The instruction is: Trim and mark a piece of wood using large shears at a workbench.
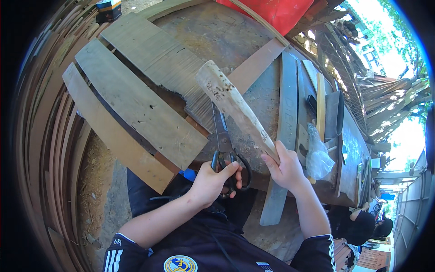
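Observation:
My left hand point(213, 179) grips the black handles of a pair of scissors point(223, 136), whose blades point up and away from me. My right hand point(284, 167) holds the lower end of a pale, worn strip point(233, 102) that slants up to the left across the scissor blades. The blades meet the strip near its middle. Both hands work over a rough wooden workbench point(217, 36).
Several grey wooden planks point(136, 104) lie on the bench at left. A clear plastic bag point(317, 156) and a hatchet-like tool point(333, 113) rest at right. Stacked wooden strips point(50, 136) curve along the left. A red sheet point(272, 11) lies at the back.

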{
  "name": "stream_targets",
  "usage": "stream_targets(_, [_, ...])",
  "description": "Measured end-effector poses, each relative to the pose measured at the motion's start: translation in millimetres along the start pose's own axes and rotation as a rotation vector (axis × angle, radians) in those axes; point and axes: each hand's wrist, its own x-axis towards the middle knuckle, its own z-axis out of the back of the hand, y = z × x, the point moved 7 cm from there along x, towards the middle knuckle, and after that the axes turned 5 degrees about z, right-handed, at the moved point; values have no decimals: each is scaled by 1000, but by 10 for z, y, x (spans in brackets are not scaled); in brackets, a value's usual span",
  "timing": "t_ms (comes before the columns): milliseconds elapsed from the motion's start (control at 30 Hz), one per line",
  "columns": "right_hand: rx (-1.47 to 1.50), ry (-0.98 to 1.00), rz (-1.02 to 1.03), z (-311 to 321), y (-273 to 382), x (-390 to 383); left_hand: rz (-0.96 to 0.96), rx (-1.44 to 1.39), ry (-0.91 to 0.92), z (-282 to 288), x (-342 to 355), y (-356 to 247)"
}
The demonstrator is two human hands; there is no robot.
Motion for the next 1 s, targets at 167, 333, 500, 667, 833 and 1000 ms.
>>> stream_targets(167, [187, -248, 51, 497, 164, 1, -10, -55, 15, 25, 18, -82])
stream_targets(333, [252, -448, 254, 522, 116, -88, 27, -62, 9, -13, 53, -50])
stream_targets(500, [-76, -42, -58, 127, -24, 5, 6, -20, 57, -65, -18, -43])
stream_targets(667, [442, -246, -191, 180, 110, -99, -32, 137, 32, 28, -141, 52])
stream_targets(833, [291, -38, -113, -178, 211, -362, -42, 119, 4, 92, -673, 230])
stream_targets(1000, [214, -6, 6, -377, 510, -439, -68, 26, -41, 297, -823, 284])
